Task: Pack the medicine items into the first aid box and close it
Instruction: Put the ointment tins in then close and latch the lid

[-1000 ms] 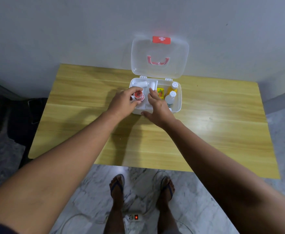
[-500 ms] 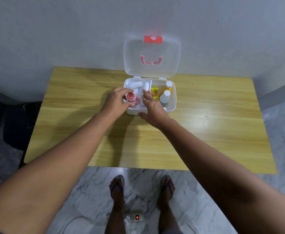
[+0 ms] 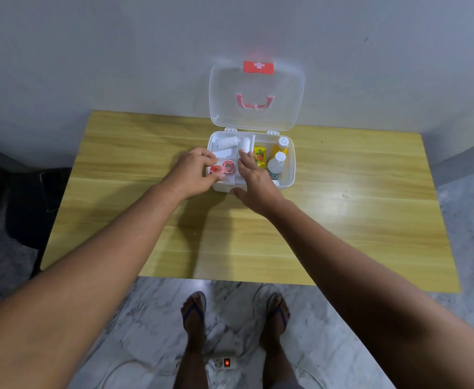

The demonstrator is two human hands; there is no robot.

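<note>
The box (image 3: pixel 287 175) sits open at the twelve o'clock end of the surface (image 3: pixel 135 226), its clear lid (image 3: pixel 283 88) standing upright against the wall, red latch (image 3: pixel 258 67) at the top and handle (image 3: pixel 254 103) in the middle; inside, two white rolls (image 3: pixel 226 143) lie at the far left, a yellow packet (image 3: pixel 259 157) in the middle, and two bottles (image 3: pixel 276 164) toward three o'clock. The left hand (image 3: pixel 192 172) pinches a small red-rimmed tape roll (image 3: pixel 216 169) in the near-left compartment, a second one (image 3: pixel 227 167) touching it at its three o'clock side; the right hand (image 3: pixel 254 179) lies flat and open across the divider, thumb against the near wall, holding nothing, seemingly steadying the box. These rolls should be light, stiff and apt to roll on edge; best held by the rim between thumb and finger, then laid flat. The box looks like thin, light plastic that slides easily on the glossy surface; I would keep one hand on the base, take the lid by its top edge near the latch, and watch that the taller bottles do not block it.
</note>
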